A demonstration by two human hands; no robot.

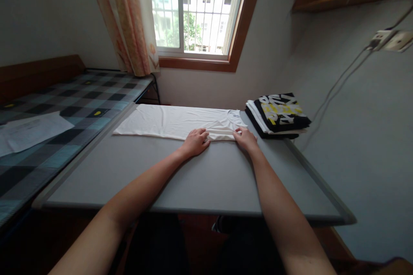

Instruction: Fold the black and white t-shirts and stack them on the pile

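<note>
I have both hands flat and unclenched on the white shirt [174,121]: left hand [195,142], right hand [245,139], near the stack [278,115]

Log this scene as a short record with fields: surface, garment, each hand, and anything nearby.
surface: grey table
garment: white t-shirt, folded lengthwise, lying flat, collar to the right
left hand: flat on the shirt's near edge
right hand: on the shirt's near right corner
nearby: stack of folded shirts at the table's right; checked bed on the left
</note>
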